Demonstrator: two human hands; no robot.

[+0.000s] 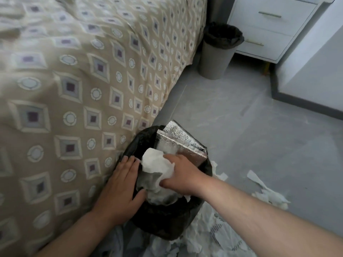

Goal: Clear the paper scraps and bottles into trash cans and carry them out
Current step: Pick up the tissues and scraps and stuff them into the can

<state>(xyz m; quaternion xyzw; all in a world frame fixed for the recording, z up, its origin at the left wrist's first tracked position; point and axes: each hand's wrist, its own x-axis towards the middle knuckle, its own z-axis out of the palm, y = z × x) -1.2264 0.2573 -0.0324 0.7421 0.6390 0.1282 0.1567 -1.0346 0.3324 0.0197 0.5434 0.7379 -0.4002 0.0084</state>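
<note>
Against the bed (74,89), the left hand (120,184) lies flat, fingers straight and together, on the left rim of the black-lined trash can (163,223). Over its mouth the right hand (181,175) clamps a crumpled paper wad (157,164). A foil pouch (181,143) stands at the far rim, its long edge slanting from the bed side rightward. More paper scraps (269,193) litter the floor (241,112) to the right

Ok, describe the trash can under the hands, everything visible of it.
The trash can stands upright on the grey floor beside the bed cover. A glossy black bag lines it and folds over the rim, hiding its wall. It is full to the top: a silver foil pouch sticks up at the far side, crumpled white paper fills the rest. The left hand rests flat on its left rim; the right hand grips the paper from above. Round its base lie paper scraps.
</note>
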